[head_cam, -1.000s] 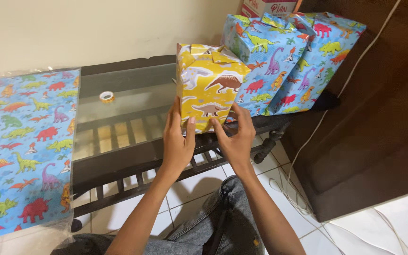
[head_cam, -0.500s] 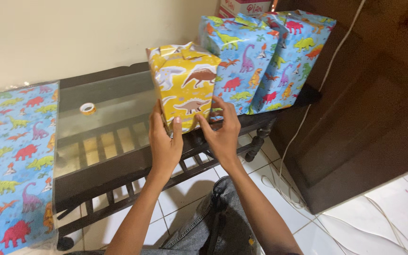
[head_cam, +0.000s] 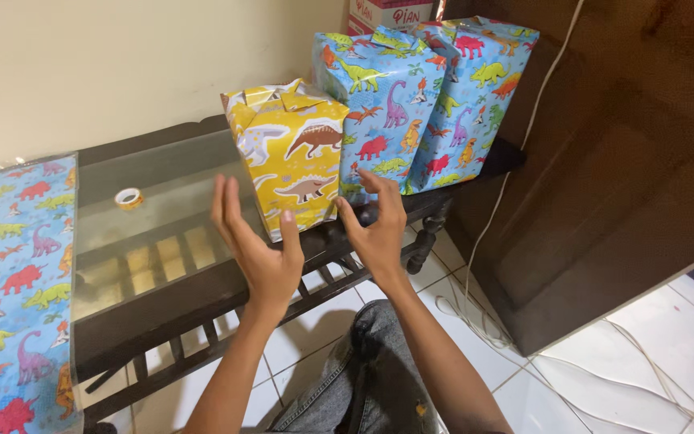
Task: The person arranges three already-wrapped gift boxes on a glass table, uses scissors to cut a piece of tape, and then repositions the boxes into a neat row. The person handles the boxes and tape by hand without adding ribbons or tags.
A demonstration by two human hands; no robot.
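A box wrapped in yellow dinosaur paper (head_cam: 292, 153) stands upright on the dark glass-topped table (head_cam: 162, 233), next to two boxes wrapped in blue dinosaur paper (head_cam: 411, 96). My left hand (head_cam: 255, 245) hovers just in front of the yellow box, palm up and fingers spread, holding nothing. My right hand (head_cam: 375, 225) is at the box's lower right corner, fingers apart and curled, not gripping it.
A small roll of tape (head_cam: 128, 197) lies on the glass. A sheet of blue dinosaur wrapping paper (head_cam: 14, 281) covers the table's left end. A dark wooden cabinet (head_cam: 620, 161) stands to the right, with white cables (head_cam: 475, 305) on the tiled floor.
Both hands have let go of the yellow box and pulled back with fingers spread. The box now stands on its own beside the blue boxes.
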